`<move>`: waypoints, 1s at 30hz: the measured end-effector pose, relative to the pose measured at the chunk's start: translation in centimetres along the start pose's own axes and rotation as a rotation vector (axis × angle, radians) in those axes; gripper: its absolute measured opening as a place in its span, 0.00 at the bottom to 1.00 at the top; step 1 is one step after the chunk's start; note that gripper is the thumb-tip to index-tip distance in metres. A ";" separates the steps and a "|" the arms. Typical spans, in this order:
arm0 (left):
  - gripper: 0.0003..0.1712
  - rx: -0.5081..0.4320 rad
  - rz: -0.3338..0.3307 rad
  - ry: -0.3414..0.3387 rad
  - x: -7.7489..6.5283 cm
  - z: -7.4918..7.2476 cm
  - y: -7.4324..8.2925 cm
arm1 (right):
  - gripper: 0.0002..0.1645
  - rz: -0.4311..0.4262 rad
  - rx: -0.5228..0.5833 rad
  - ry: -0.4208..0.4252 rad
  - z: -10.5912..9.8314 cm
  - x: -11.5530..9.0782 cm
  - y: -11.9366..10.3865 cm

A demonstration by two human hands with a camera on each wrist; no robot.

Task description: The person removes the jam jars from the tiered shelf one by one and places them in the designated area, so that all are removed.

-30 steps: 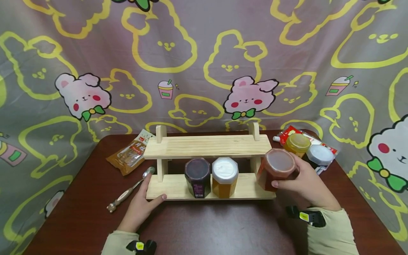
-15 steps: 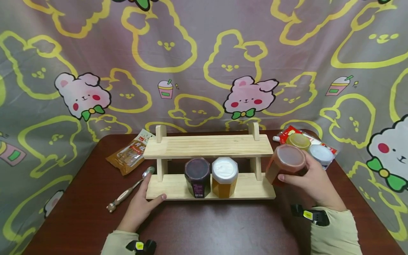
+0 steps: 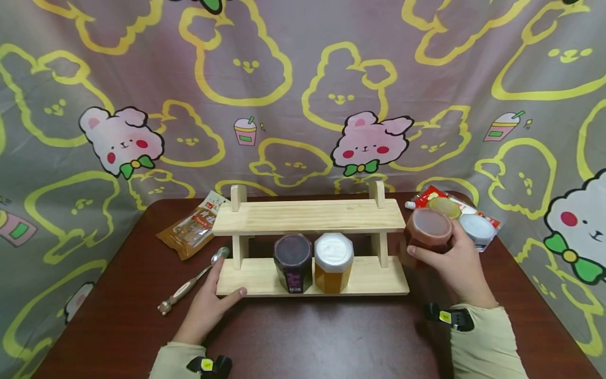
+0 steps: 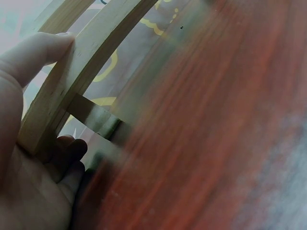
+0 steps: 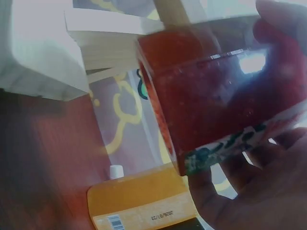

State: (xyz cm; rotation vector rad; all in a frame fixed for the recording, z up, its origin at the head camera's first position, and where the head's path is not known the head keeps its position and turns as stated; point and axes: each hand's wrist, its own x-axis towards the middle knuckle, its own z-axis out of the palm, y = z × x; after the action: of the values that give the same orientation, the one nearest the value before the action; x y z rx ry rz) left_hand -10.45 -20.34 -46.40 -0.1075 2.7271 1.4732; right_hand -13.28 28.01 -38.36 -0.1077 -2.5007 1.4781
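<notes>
My right hand [image 3: 456,268] grips a red octagonal jar [image 3: 428,231] and holds it off the right end of a two-tier wooden shelf [image 3: 307,216]. In the right wrist view the jar [image 5: 225,96] is raised and tilted, with the fingers wrapped around its side. My left hand [image 3: 208,300] holds the shelf's lower left corner. Seen from the left wrist, the thumb [image 4: 45,50] lies against the board and curled fingers [image 4: 69,153] are on its other side. A dark purple jar [image 3: 293,266] and a white-lidded amber jar [image 3: 334,266] stand side by side on the lower tier.
Behind the red jar are a yellow-lidded jar [image 3: 445,207], a white-lidded jar [image 3: 479,230] and a red packet [image 3: 428,193]. To the left lie a brown snack bag [image 3: 191,231] and a spoon [image 3: 182,295]. A patterned curtain [image 3: 293,79] hangs behind the table.
The red jar has moved from above the lower tier's right end to the right and a little backward, off the shelf. My left hand has stayed on the shelf corner.
</notes>
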 end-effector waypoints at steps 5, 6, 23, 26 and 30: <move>0.60 -0.011 0.014 0.006 0.0 0.0 -0.1 | 0.56 0.007 -0.011 0.085 0.7 0.1 0.0; 0.60 -0.013 0.017 0.007 0.0 0.0 -0.1 | 0.56 0.012 -0.012 0.101 0.8 0.1 0.0; 0.61 0.003 0.003 0.002 0.0 -0.1 -0.1 | 0.53 0.131 0.044 0.335 2.9 0.2 -0.4; 0.61 0.009 -0.006 -0.001 0.1 -0.1 0.0 | 0.55 0.134 0.056 0.377 3.3 0.2 -0.2; 0.61 0.012 -0.007 -0.003 0.0 0.0 0.0 | 0.56 0.141 0.060 0.410 3.5 0.3 0.1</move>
State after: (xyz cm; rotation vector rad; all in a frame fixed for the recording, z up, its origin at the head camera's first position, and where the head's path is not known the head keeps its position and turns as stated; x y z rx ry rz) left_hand -10.50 -20.37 -46.38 -0.1141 2.7292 1.4543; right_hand -14.40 25.10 -40.09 -0.5294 -2.1533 1.4101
